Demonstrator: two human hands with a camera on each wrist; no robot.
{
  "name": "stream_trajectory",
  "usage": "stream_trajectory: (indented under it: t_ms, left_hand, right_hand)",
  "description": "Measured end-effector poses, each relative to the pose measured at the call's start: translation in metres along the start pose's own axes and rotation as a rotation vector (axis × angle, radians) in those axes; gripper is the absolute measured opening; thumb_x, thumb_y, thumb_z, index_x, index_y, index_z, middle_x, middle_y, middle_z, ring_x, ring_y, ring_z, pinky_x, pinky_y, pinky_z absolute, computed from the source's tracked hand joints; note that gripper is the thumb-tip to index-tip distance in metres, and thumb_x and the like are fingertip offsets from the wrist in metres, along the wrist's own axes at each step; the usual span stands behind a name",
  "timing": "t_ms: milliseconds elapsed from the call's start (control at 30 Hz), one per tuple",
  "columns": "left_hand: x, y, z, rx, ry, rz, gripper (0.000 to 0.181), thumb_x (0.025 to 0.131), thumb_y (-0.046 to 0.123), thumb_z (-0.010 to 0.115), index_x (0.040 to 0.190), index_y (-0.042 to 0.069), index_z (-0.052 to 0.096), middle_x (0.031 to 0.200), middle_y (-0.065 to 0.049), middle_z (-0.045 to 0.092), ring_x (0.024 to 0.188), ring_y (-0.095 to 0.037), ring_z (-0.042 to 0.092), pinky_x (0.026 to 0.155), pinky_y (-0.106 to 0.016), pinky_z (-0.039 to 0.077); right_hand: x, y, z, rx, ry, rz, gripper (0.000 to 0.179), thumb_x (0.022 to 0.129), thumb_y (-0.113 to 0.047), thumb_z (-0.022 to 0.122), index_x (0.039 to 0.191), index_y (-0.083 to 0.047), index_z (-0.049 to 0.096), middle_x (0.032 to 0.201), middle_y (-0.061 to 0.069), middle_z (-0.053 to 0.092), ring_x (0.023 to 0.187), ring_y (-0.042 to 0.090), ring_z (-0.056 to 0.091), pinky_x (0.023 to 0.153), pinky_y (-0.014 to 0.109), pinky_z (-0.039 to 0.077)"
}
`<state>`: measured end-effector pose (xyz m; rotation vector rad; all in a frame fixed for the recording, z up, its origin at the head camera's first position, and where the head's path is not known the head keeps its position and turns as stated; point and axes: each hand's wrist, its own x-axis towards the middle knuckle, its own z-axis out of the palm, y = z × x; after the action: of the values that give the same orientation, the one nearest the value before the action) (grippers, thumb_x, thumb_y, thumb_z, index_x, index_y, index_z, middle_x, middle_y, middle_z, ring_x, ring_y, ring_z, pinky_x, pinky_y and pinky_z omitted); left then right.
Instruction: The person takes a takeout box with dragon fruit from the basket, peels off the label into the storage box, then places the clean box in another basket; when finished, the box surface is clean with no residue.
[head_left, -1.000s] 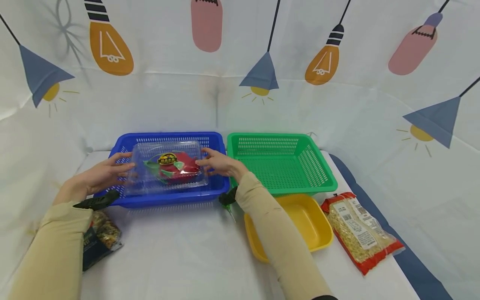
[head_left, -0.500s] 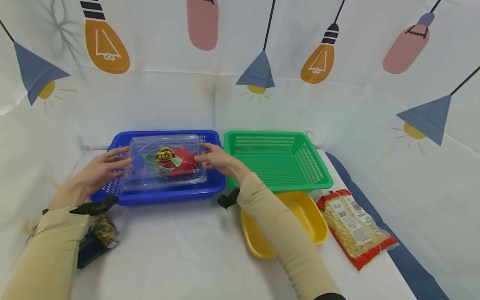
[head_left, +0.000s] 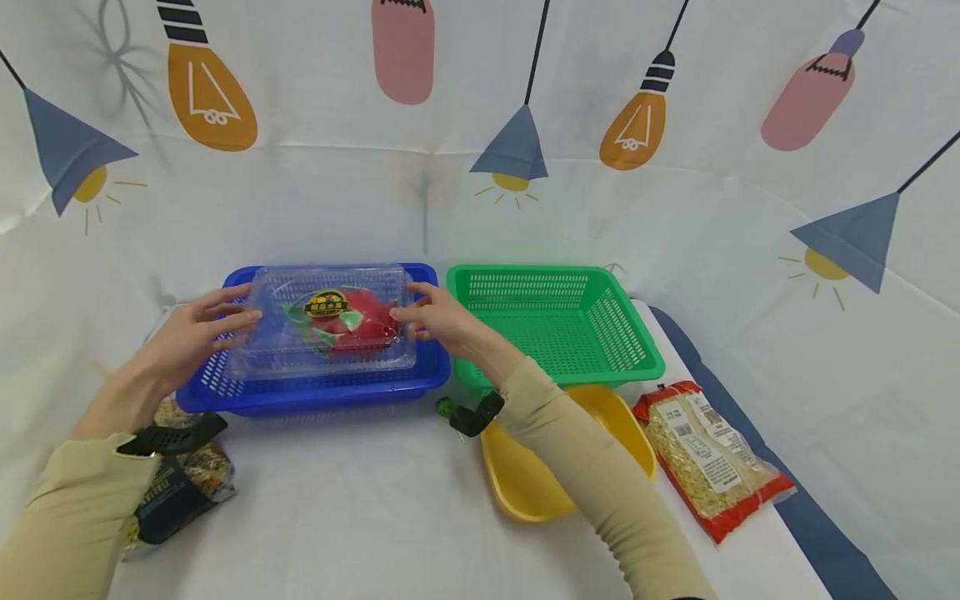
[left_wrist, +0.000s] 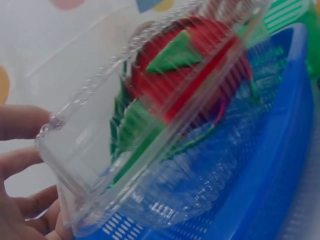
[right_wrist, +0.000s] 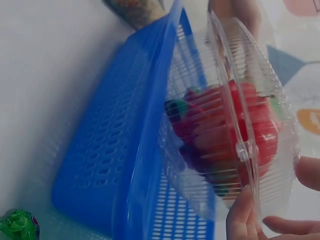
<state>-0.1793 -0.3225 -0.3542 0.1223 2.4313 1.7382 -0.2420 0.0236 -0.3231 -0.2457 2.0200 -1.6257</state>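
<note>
A clear plastic clamshell box (head_left: 262, 358) with a red dragon fruit (head_left: 367, 325) inside sits over the blue basket (head_left: 360, 393). My left hand (head_left: 180, 342) holds the box's left end, fingers spread along that edge. At the opposite end my right hand (head_left: 442, 321) pinches the box, thumb and fingers on either side of its rim in the right wrist view. The box (right_wrist: 270, 165) leans over the basket's opening in both wrist views. A black and gold label lies on the lid.
A green basket (head_left: 555, 333) stands to the right of the blue one, with a yellow basin (head_left: 517, 479) in front. A red-edged bag of grains (head_left: 712, 458) lies far right. A dark food bag (head_left: 180, 492) lies near the left forearm. A small green-wrapped item (right_wrist: 21, 225) is on the table.
The box has shifted slightly left and back over the blue basket, held between both hands throughout. The right forearm has swung a little rightward, and the whole view has drifted slightly.
</note>
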Motion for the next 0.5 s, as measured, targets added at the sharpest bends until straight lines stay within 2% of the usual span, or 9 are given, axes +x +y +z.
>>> stream_trajectory:
  t_ms: [133,233,500]
  left_hand:
    - [-0.008,0.009,0.004,0.12,0.039,0.004,0.068,0.105,0.031,0.052,0.161,0.014,0.018,0.135,0.007,0.039,0.105,0.012,0.05,0.08,-0.01,0.048]
    - [-0.014,0.015,0.008,0.174,0.057,0.01,0.067,0.105,0.031,0.053,0.161,0.015,0.02,0.14,-0.001,0.037,0.104,0.012,0.047,0.078,-0.011,0.048]
    - [-0.031,0.029,0.017,0.219,0.084,0.051,0.066,0.104,0.027,0.054,0.159,0.009,0.024,0.133,-0.001,0.041,0.101,0.01,0.05,0.075,-0.015,0.05]
  right_hand:
    - [-0.014,-0.005,0.0,0.005,-0.001,-0.025,0.067,0.1,-0.017,0.063,0.157,-0.014,0.029,0.118,0.01,0.051,0.072,0.018,0.049,0.085,0.032,0.049]
    - [-0.023,-0.007,-0.002,0.0,0.005,-0.043,0.065,0.1,-0.017,0.063,0.156,-0.015,0.031,0.118,0.01,0.05,0.073,0.018,0.05,0.087,0.033,0.049]
    - [-0.041,-0.01,-0.007,-0.008,0.014,-0.081,0.062,0.099,-0.017,0.063,0.155,-0.015,0.035,0.116,0.011,0.046,0.074,0.017,0.052,0.087,0.033,0.05]
